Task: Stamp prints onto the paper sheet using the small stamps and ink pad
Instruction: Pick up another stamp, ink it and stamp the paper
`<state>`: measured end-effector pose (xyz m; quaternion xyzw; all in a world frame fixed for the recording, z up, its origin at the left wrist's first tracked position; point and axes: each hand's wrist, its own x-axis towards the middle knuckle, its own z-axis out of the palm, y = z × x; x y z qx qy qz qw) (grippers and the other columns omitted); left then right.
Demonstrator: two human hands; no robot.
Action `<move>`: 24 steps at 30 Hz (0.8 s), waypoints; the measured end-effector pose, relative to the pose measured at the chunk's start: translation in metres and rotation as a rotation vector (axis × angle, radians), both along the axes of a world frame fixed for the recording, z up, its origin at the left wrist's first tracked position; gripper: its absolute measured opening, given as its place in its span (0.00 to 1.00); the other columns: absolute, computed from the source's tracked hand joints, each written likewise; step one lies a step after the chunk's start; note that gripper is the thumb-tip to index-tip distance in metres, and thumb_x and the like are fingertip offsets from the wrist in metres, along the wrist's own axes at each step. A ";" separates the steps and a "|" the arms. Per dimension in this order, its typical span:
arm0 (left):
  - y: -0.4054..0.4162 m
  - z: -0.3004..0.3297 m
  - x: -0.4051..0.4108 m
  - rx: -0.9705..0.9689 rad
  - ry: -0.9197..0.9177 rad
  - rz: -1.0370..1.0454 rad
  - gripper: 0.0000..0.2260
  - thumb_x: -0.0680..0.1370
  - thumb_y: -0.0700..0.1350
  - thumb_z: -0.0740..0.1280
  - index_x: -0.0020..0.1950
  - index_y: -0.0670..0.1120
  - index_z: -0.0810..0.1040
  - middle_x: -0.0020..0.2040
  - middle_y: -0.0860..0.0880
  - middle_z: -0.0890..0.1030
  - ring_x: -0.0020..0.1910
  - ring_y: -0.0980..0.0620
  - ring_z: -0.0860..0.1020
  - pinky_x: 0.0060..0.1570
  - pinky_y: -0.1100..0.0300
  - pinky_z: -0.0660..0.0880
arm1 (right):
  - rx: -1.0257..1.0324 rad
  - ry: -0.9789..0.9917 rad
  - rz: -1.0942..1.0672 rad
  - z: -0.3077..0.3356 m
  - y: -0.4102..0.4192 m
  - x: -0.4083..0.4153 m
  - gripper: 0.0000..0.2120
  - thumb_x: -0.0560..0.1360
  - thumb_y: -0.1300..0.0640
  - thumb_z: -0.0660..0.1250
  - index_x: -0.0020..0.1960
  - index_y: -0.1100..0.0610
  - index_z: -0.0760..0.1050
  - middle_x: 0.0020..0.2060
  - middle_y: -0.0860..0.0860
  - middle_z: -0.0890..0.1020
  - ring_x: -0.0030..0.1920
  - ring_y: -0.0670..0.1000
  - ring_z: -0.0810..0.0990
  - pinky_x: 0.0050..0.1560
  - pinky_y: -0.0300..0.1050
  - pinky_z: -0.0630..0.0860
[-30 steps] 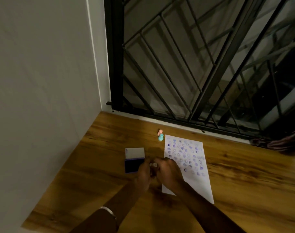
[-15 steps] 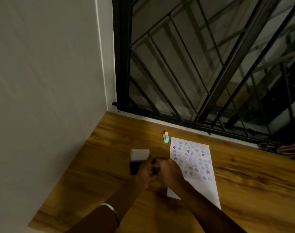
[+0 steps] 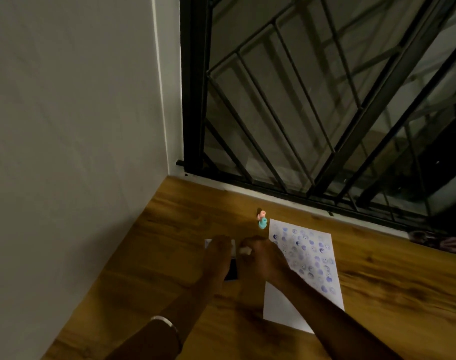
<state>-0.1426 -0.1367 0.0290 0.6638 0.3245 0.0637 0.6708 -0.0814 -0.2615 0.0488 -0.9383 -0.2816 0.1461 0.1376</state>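
Note:
A white paper sheet covered with several blue round prints lies on the wooden table. Left of it sits the open ink pad, its dark base and white lid mostly hidden under my left hand, which rests on it. My right hand is just right of the pad, fingers pinched on a small pale stamp. A teal stamp and a pink stamp stand beyond the paper's far left corner.
A grey wall closes the left side. A black metal window grille runs along the table's far edge. Some dark cloth lies at the far right. A bangle is on my left wrist.
My left hand has slid forward over the ink pad, covering more of it. My right hand stays beside it with the stamp. The view has shifted slightly.

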 end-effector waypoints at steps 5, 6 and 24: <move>0.032 -0.004 -0.006 0.455 -0.025 -0.006 0.13 0.82 0.44 0.58 0.61 0.39 0.75 0.55 0.42 0.78 0.54 0.44 0.77 0.56 0.48 0.75 | -0.069 -0.074 -0.017 0.006 0.010 0.034 0.12 0.78 0.55 0.64 0.61 0.54 0.75 0.58 0.55 0.79 0.57 0.56 0.79 0.58 0.49 0.77; 0.039 -0.008 -0.008 0.536 -0.007 -0.020 0.14 0.82 0.45 0.58 0.63 0.39 0.74 0.59 0.41 0.77 0.56 0.43 0.76 0.58 0.46 0.75 | -0.049 -0.104 -0.017 0.007 0.012 0.041 0.12 0.78 0.55 0.63 0.60 0.55 0.75 0.58 0.56 0.79 0.57 0.57 0.79 0.58 0.50 0.77; 0.066 -0.068 -0.012 1.093 0.169 -0.183 0.23 0.77 0.66 0.51 0.65 0.55 0.68 0.65 0.50 0.71 0.61 0.49 0.71 0.56 0.53 0.74 | -0.256 -0.190 0.005 -0.015 0.048 0.149 0.14 0.77 0.57 0.62 0.62 0.56 0.74 0.58 0.56 0.79 0.59 0.57 0.76 0.63 0.54 0.70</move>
